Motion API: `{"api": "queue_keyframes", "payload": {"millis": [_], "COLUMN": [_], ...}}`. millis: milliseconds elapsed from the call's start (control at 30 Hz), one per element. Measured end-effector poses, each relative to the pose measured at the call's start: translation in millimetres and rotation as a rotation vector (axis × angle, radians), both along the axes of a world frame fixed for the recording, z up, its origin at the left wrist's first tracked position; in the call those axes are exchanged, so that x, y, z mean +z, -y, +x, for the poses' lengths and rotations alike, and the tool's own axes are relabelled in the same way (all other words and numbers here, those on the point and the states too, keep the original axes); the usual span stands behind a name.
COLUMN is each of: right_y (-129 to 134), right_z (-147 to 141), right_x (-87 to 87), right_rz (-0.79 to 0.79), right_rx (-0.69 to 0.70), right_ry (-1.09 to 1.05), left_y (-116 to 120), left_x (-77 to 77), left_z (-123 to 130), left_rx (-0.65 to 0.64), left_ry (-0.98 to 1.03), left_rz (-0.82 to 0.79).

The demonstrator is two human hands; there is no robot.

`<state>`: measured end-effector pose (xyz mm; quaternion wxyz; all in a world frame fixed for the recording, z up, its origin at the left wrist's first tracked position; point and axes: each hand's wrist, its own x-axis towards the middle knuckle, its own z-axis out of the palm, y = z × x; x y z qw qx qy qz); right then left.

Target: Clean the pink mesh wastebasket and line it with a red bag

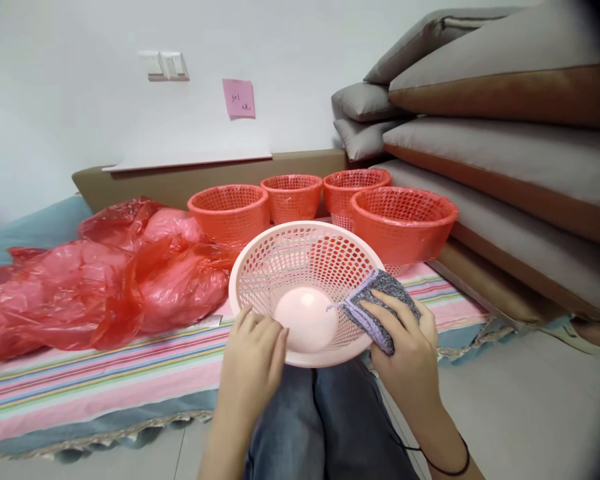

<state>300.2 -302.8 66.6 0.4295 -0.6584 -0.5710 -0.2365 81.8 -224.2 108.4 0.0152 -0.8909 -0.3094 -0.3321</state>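
Note:
A pale pink plastic basket [307, 320] with a perforated wall is tilted toward me above my lap. My left hand [257, 350] grips its rim at the lower left, fingers curled over the edge. At the right side of the rim, my right hand [405, 333] holds a grey cloth [375, 303] with a purple edge, which lies against the basket's wall and rim. A dark band circles my right wrist. The right thumb is hidden under the cloth.
Behind stand several red baskets [404, 230] in thin plastic. Crumpled red plastic bags [95, 287] lie at left on a striped cloth [105, 380]. Grey and brown cushions [505, 160] are stacked at right. A pink note [239, 99] is on the wall.

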Motion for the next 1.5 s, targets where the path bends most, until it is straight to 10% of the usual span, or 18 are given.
{"api": "queue_keyframes", "payload": {"millis": [233,667,933,1100,1500], "right_y": [4.8,0.0,7.7,15.8,-3.9], "right_z": [-10.1,24.4,-49.7,-84.4,14.4], "right_x": [-0.5,-7.2,-0.9,-6.8,13.4], "right_rz": [-0.029,0.003,0.038,0.048,0.051], "right_rx": [-0.034,0.057,-0.049,-0.025,0.187], "right_ry": [0.008,0.031,-0.015,0.009,-0.035], "left_y": [63.7,-6.2,12.2,18.6,-20.0], "left_x": [-33.4,-23.4,-25.0,-29.7,-33.6], "left_z": [63.7,7.4,46.1,43.2,-27.7], "left_rx": [0.041,-0.102,0.293,0.286,-0.082], "left_ry": [0.242,0.238,0.312,0.303,0.261], "left_rz": [0.014,0.007,0.145,0.15,-0.011]}}
